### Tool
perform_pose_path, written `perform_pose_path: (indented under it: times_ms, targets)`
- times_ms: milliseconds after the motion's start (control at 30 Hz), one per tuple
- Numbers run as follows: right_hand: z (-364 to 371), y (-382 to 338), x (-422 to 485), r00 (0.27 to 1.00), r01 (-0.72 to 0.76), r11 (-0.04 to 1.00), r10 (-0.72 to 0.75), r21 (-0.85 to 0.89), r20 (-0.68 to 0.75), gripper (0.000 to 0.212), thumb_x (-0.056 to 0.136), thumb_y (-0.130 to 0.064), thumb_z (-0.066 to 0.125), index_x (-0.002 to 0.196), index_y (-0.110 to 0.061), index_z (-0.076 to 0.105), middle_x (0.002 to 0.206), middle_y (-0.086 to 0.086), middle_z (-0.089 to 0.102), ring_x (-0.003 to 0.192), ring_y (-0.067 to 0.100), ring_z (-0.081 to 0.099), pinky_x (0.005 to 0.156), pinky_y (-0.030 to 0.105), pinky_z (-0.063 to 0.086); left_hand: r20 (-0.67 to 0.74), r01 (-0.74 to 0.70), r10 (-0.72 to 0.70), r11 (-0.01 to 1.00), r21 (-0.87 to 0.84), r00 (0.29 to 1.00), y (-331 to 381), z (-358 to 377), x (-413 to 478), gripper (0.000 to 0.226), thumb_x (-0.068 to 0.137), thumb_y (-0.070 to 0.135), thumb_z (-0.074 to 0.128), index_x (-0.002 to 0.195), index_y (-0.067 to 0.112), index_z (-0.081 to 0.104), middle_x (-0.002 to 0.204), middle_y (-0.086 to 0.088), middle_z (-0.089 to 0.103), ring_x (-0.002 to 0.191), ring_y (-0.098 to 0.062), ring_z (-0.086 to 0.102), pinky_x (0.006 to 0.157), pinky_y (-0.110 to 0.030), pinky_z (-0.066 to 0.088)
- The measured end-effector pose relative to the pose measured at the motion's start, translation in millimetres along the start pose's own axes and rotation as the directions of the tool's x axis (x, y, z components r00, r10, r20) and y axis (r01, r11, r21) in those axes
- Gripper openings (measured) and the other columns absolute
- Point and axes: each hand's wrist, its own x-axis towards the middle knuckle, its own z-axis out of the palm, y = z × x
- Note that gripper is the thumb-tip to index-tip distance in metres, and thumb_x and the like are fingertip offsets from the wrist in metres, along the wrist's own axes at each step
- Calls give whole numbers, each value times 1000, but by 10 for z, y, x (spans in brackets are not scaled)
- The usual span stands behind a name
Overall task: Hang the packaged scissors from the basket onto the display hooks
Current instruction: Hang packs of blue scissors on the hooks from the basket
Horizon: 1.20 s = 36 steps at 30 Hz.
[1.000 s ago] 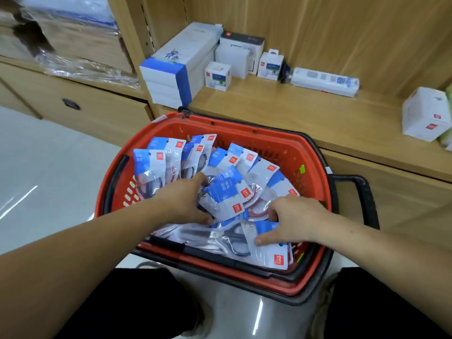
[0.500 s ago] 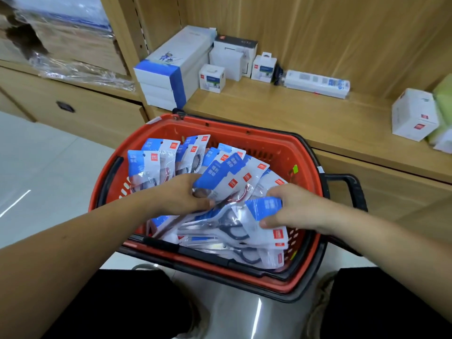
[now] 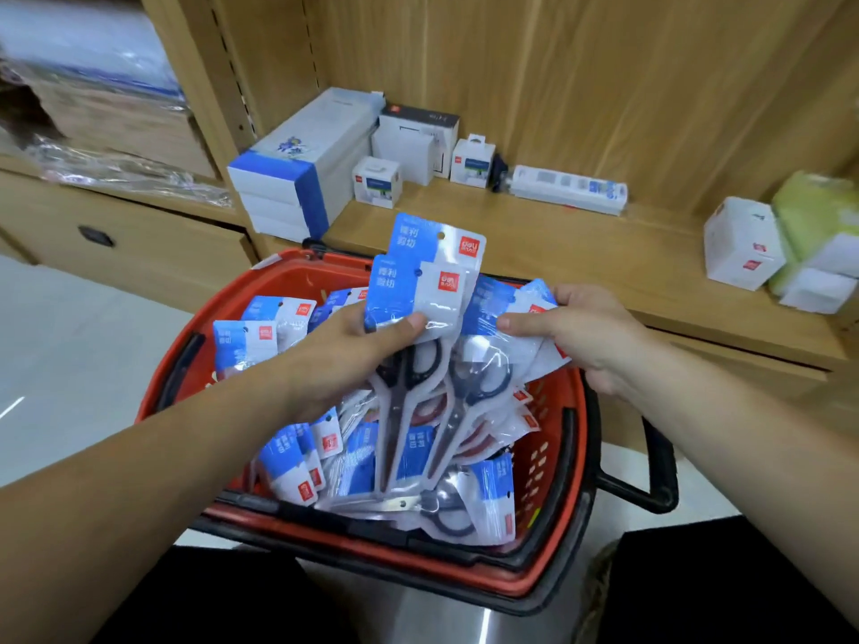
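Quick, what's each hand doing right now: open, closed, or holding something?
Left hand: gripping a bunch of scissors packs.
Right hand: pinching a second bunch of packs.

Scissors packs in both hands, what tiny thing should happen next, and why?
Probably slide the side packs in the right hand against the two upright packs that the left hand grips, so the hang holes line up. Their headers sit staggered, the side packs fan out over the basket, and no hook is in view.

Scissors pack (image 3: 418,246) header: red "deli" logo.
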Motion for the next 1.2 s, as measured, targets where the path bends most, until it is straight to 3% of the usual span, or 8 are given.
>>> perform_pose_path:
  times_ms: [67, 167, 367, 533, 800, 1000, 1100, 1200]
  targets:
    - [39, -35, 22, 1000, -4, 1000, 4, 9, 24, 38, 72, -2, 92, 106, -1, 75, 100, 22, 80, 96, 39, 78, 87, 56, 63, -18, -2, 1, 1000, -22, 1000, 1, 57, 63, 29, 103, 36, 64, 126, 21, 72, 119, 2, 78, 115, -26, 73, 102, -45, 55]
    - [99, -99, 52, 999, 3, 999, -5, 34, 51, 24, 77, 1, 87, 98, -5, 76, 100, 21, 80, 87, 34, 78, 84, 50, 64, -3, 5, -5, 1000, 6, 1000, -57, 193, 124, 39, 100, 40, 70, 135, 25, 66, 126, 9, 75, 121, -15, 70, 114, -45, 48]
    - [21, -199, 143, 994, 3, 1000, -2, -1, 112, 31, 91, 4, 71, 121, -1, 73, 109, 20, 79, 108, 42, 74, 97, 54, 58, -35, 4, -6, 999, -37, 999, -77, 294, 234, 39, 101, 35, 69, 139, 27, 62, 128, 9, 75, 120, -14, 70, 112, -45, 50]
    - [-47, -219, 122, 980, 33, 999, -28, -22, 196, 43, 89, 18, 59, 120, -8, 76, 113, 20, 78, 112, 41, 73, 100, 54, 58, -16, 13, -15, 995, -97, 1000, -64, 308, 245, 44, 102, 32, 68, 143, 24, 55, 130, 8, 73, 120, -13, 70, 111, -41, 52]
    - [-153, -418, -47, 972, 143, 971, -174, 191, 155, 40, 71, 0, 86, 109, -2, 75, 96, 14, 81, 78, 25, 79, 72, 42, 65, -43, -62, 57, 990, -126, 997, 186, 395, 117, 41, 103, 25, 68, 142, 21, 58, 135, 1, 72, 127, -23, 67, 115, -51, 46]
    - [-370, -583, -412, 937, 156, 886, -272, 437, 218, 28, 73, -15, 81, 98, -4, 76, 89, 12, 81, 70, 19, 76, 56, 27, 59, -79, -157, 144, 969, -192, 986, 533, 683, -45, 46, 98, 20, 70, 142, 12, 59, 137, -11, 69, 131, -34, 63, 119, -58, 40]
    - [-518, -622, -544, 944, 178, 826, -297, 535, 143, 16, 91, -7, 71, 105, -2, 75, 97, 13, 81, 78, 18, 79, 60, 26, 60, -131, -180, 153, 955, -234, 980, 738, 869, 1, 41, 100, 14, 70, 139, 12, 62, 133, -10, 72, 126, -31, 67, 116, -56, 45]
    - [-616, -610, -582, 953, 267, 828, -302, 493, -8, 19, 98, -11, 67, 116, -8, 74, 109, 8, 81, 96, 18, 79, 82, 34, 62, -141, -198, 169, 954, -227, 976, 845, 940, 108, 45, 97, 22, 74, 140, 16, 61, 134, -7, 72, 127, -29, 66, 117, -56, 43]
